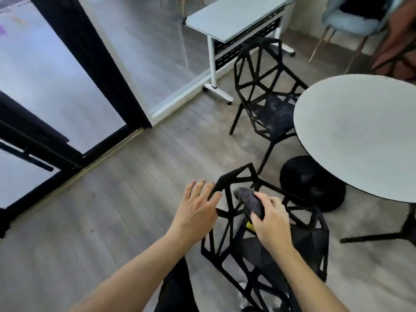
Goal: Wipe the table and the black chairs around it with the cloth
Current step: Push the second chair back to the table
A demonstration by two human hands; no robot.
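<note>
Your right hand point(271, 224) bunches the soft, limp cloth point(249, 202) against the near chair point(299, 239)'s stiff black backrest; your left hand point(197, 209), fingers spread, steadies its top edge. The chair is probably light, so brace it there.

soft daylight from left glass point(56, 70); blurred, warped edges.

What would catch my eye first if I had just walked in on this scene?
Probably the two bare hands low in the middle: the right hand grips a dark cloth against the backrest of the near black chair, while the left hand rests on its edge. Next, the round pale table at right, with a second black chair, its seat dusty, beside it.
</note>
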